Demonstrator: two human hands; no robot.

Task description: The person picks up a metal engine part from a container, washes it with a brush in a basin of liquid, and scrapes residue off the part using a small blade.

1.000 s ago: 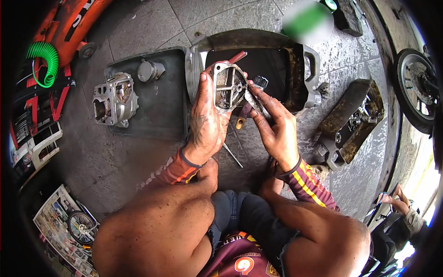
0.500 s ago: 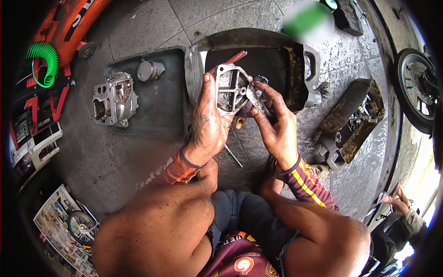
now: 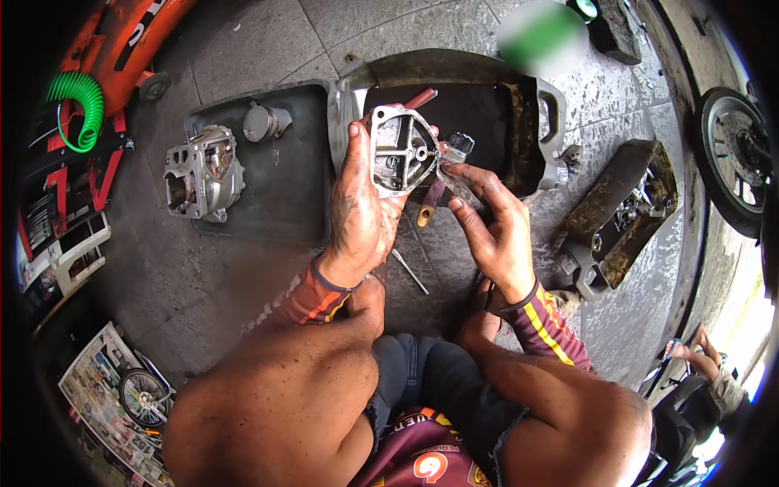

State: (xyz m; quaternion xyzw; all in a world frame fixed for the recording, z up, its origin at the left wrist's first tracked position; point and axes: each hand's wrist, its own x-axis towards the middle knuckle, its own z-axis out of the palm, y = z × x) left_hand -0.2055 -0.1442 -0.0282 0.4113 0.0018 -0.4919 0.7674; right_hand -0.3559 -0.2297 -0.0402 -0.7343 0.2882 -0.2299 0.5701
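Note:
My left hand is wrapped round the lower left side of a metal engine cover, its cross-ribbed hollow inner side turned up at me. At the cover's right edge, my right hand has thumb and forefinger around a thin, flat metal blade. Its near tip appears to touch the cover's rim; the fingers partly hide the blade. Beneath the hands lies a dark-handled tool with a brass-coloured end, with what looks like bristles beyond it.
A cut-open plastic container lies ahead. To the left, an engine casting and a piston sit at a dark tray. Another cut container at right holds metal parts. A thin metal rod lies on the floor.
The cover has shifted slightly left and down in my left hand. My right hand has moved a little right and down, and the blade has swung lower, towards the cover's right edge.

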